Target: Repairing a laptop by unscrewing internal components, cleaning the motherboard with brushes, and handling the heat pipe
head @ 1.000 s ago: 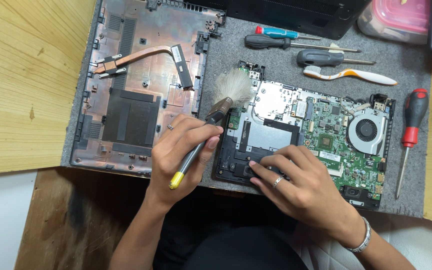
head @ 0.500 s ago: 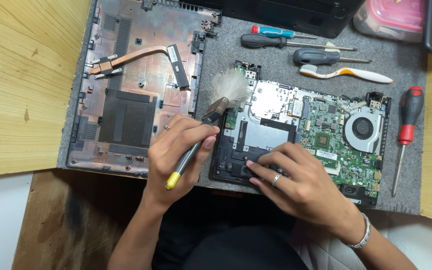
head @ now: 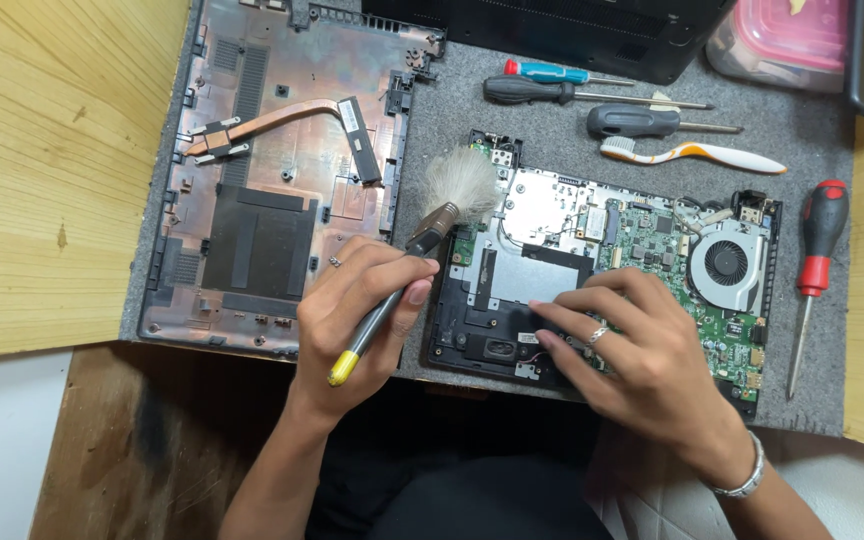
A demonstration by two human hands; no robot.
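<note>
Brush (head: 422, 245) in the left hand (head: 357, 315) is the thing at work: a soft dusting brush whose pale bristles splay against the upper left corner of the opened laptop board (head: 602, 270), just beside the silver shield plate. The fingers are closed around its dark handle like a pen, which seems to give fine control of the tip. Its long axis runs diagonally, yellow butt end low and toward the person, bristles pointing up and to the right. The right hand (head: 632, 355) lies flat on the board's lower edge, fingers spread and gripping nothing, apparently pinning it down on the grey felt mat (head: 552, 140). Screwdrivers and a toothbrush (head: 692, 153) lie parked above, and the laptop bottom cover (head: 272, 170) rests to the left.
</note>
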